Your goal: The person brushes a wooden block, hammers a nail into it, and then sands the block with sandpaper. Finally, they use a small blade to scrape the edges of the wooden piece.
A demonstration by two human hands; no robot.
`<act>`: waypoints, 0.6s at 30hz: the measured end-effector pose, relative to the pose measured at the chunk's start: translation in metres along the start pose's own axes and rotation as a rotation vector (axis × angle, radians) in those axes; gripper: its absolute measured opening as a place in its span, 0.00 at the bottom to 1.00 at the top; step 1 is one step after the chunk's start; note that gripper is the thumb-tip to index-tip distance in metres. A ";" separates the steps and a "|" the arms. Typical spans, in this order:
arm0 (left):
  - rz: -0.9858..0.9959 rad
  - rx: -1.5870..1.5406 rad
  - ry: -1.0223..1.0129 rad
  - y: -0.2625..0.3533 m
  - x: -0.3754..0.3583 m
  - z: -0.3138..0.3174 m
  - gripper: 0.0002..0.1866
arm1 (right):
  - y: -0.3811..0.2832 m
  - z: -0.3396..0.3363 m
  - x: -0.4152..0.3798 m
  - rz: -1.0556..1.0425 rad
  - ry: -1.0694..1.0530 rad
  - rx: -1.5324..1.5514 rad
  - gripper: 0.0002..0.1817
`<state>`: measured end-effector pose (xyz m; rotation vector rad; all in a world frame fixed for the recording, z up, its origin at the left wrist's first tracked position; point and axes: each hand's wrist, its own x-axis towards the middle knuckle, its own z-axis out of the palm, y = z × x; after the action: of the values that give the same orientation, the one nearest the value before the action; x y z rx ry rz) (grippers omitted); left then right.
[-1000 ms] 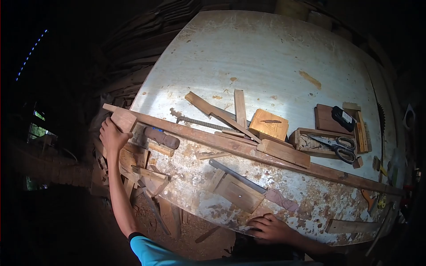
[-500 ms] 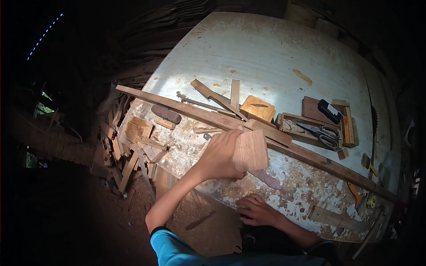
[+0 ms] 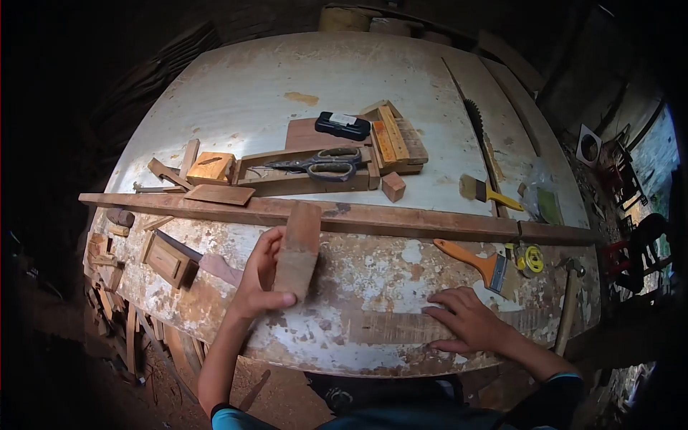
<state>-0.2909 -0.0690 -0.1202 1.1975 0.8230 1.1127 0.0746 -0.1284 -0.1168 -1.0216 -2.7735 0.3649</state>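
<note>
My left hand [image 3: 259, 281] grips a wooden block [image 3: 299, 247], thumb on its near side and fingers behind its left edge. The block is tilted up over the worktable, in front of a long wooden bar [image 3: 401, 218]. Over the table's near part, my right hand [image 3: 462, 320] holds nothing, its fingers apart beside a flat wooden strip [image 3: 387, 327]. To the left of my left hand lie a small wooden box-like piece [image 3: 170, 261] and a blade with a pale handle [image 3: 219, 269].
Beyond the bar are a wooden tray [image 3: 272, 188] with scissors [image 3: 333, 163], a black case [image 3: 342, 126] and a small cube [image 3: 393, 186]. An orange-handled brush [image 3: 473, 264], tape measure [image 3: 531, 259] and hammer [image 3: 568, 304] lie at right. Scrap wood is piled at lower left.
The view has swung to the right. The block in my left hand is now turned narrower and more upright. My right hand has moved out over the table and its fingers have spread.
</note>
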 end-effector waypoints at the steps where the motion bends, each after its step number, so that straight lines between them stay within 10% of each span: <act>1: -0.119 -0.232 0.045 -0.013 -0.006 0.016 0.55 | 0.006 0.003 0.000 -0.034 0.012 0.040 0.30; 4: -0.063 -0.632 0.101 -0.033 0.002 0.076 0.54 | 0.019 0.008 -0.002 -0.075 0.094 0.153 0.30; 8: -0.031 -0.331 -0.093 -0.016 0.038 0.137 0.67 | 0.021 0.010 -0.007 -0.112 0.152 0.193 0.28; 14: 0.164 -0.098 -0.390 -0.027 0.093 0.188 0.56 | 0.018 0.013 -0.010 -0.181 0.179 0.153 0.31; 18: 0.017 -0.491 -0.380 -0.055 0.085 0.190 0.51 | 0.018 0.018 -0.014 -0.147 0.185 0.113 0.31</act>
<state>-0.0773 -0.0425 -0.1286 0.9537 0.2267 0.9838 0.0917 -0.1271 -0.1404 -0.7776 -2.6095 0.3801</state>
